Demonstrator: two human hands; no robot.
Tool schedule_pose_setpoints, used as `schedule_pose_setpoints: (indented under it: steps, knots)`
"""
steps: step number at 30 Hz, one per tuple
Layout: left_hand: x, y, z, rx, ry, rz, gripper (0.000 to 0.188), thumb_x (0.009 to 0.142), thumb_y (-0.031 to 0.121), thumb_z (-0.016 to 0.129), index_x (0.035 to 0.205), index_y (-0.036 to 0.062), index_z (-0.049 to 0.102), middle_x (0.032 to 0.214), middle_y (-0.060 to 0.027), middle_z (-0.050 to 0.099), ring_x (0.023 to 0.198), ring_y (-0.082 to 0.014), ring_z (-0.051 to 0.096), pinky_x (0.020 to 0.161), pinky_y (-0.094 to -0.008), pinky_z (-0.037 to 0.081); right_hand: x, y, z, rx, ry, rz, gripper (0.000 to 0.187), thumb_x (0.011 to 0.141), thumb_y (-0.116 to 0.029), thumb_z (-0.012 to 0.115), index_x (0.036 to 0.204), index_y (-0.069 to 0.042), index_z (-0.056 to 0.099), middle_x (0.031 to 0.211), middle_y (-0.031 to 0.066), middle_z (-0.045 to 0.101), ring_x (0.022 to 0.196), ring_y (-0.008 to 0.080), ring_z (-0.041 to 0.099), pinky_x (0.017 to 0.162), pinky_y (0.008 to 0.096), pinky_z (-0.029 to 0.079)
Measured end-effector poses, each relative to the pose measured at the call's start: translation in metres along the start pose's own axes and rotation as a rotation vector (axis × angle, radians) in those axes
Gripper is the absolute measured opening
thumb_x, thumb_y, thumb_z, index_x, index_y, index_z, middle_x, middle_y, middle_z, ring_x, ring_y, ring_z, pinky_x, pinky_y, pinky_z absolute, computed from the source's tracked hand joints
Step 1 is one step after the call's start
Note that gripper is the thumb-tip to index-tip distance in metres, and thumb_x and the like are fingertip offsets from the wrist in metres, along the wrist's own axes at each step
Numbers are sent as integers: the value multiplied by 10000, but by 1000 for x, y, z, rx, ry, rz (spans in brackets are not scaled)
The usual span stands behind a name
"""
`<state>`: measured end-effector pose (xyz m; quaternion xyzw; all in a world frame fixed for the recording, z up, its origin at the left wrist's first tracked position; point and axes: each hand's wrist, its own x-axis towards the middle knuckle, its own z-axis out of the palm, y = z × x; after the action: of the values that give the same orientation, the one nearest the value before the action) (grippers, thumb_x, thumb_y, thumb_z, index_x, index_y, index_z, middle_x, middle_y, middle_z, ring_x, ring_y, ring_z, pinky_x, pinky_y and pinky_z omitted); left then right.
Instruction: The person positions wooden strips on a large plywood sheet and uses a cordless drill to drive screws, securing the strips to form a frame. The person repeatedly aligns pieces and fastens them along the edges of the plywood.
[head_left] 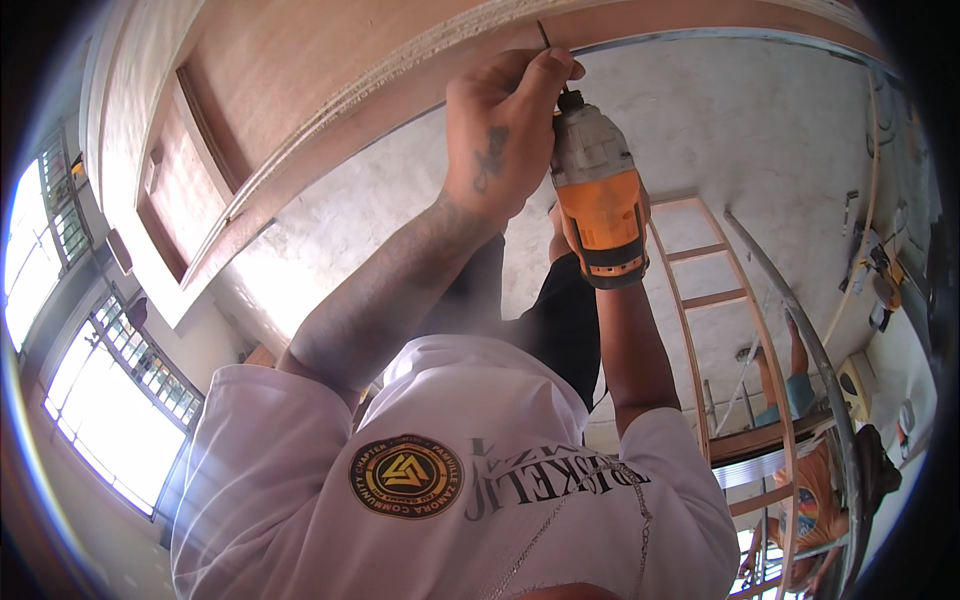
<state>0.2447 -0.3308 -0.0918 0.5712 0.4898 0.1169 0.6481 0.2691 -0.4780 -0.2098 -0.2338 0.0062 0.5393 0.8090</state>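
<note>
My right hand (pixel 643 262) grips a cordless drill driver (pixel 600 205) with an orange and grey body, its nose pointing up at the wooden frame. A thin dark shaft (pixel 543 34) shows above my left fingers, in line with the drill's black chuck; whether it is a bit or a screw I cannot tell. My left hand (pixel 505 130) is closed just beside the chuck, thumb and fingers pinched around that thin shaft. Right behind the shaft runs the reddish-brown wooden edge (pixel 455 75) of a panel structure.
Plywood panels with wooden ribs (pixel 290 60) fill the upper left. At the right stand a wooden ladder (pixel 715 299) and a curved metal pipe (pixel 800 350). Another person in an orange shirt (pixel 810 495) is at the lower right. Grilled windows (pixel 115 400) are at the left.
</note>
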Motion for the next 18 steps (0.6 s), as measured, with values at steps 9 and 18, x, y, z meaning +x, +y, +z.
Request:
schedule_pose_setpoints:
  steps: [9,18]
  knots:
    - [1,2,4,11,26,-26,317,1009,248,612,1027,-42,737,861,-79,679,692,-94,600,575,-268,496,4,-8,6,103,-56,12,515,1064,-338,376,1413,33,454,1337,252,570,1228,333,621,986,415,570]
    - [2,-1,4,42,22,45,309,1016,231,595,1030,-46,730,864,-83,691,631,-102,592,528,-277,486,2,-13,17,180,-10,48,543,1108,-356,283,1438,51,423,1365,278,550,1255,351,609,1001,427,575]
